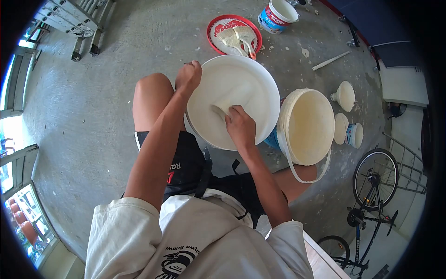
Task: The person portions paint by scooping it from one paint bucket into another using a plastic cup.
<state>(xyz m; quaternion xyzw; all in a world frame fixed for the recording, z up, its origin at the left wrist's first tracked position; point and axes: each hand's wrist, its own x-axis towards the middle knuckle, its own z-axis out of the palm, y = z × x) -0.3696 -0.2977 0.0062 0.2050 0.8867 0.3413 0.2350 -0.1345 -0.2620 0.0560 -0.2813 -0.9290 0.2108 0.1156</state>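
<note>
A wide white basin [265, 83] rests in front of me between my legs, with whitish material lining its inside. My left hand [189, 76] is closed on the basin's rim at the upper left. Inside the basin, my right hand [241, 126] pinches a pale, curved scraper-like piece [223, 108] against the inner surface; its exact kind is hard to make out. To the right, a large cream-coated bucket [290, 111] with a white handle lies tilted, its mouth facing me.
Past the basin lies a red tray [212, 39] with putty-smeared spreaders [234, 39] on it. A labelled paint bucket [274, 21] stands beyond. Small pots [344, 96] and a white stick [331, 61] are at right, with a bicycle [371, 186]. A ladder [76, 18] stands upper left.
</note>
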